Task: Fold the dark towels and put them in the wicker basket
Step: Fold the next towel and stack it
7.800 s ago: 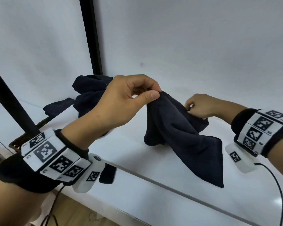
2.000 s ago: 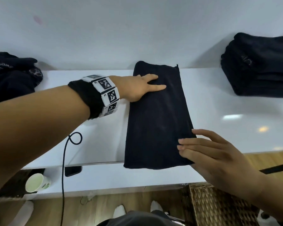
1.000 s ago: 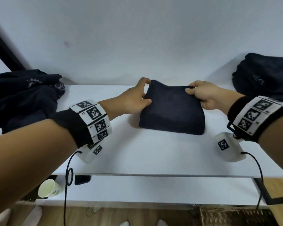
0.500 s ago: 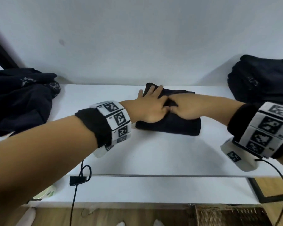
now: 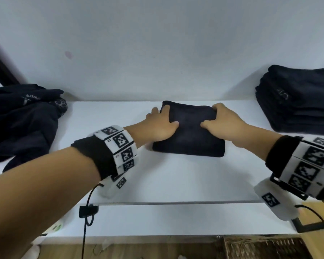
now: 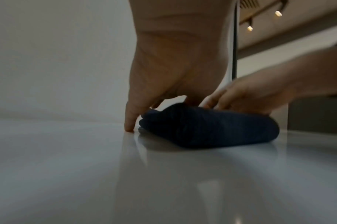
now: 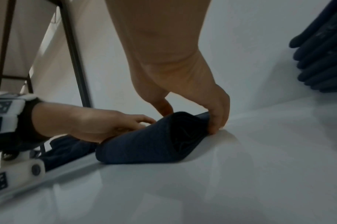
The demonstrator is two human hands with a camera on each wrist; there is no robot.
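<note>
Left hand [image 5: 162,127] and right hand [image 5: 223,124] each grasp one end of the folded dark towel [image 5: 189,133], thumbs on top and fingers curled down over its left and right edges; the wrist views show fingertips reaching the table surface beside the cloth. Towel lies flat near the back edge of the white table [image 5: 176,180], roughly midway along it, folded into a compact rectangle. Finding: folding of this piece appears complete; the step in hand is the pick-up for transfer. Wicker basket [image 5: 266,247] sits below the table's front edge, toward the right. Next move, in my judgement, calls for lifting with both ends held level so the layers stay together, then lowering it into the basket. Unfolded dark towels [image 5: 24,120] remain heaped at the left end; a folded stack [image 5: 295,101] stands at the right end.
</note>
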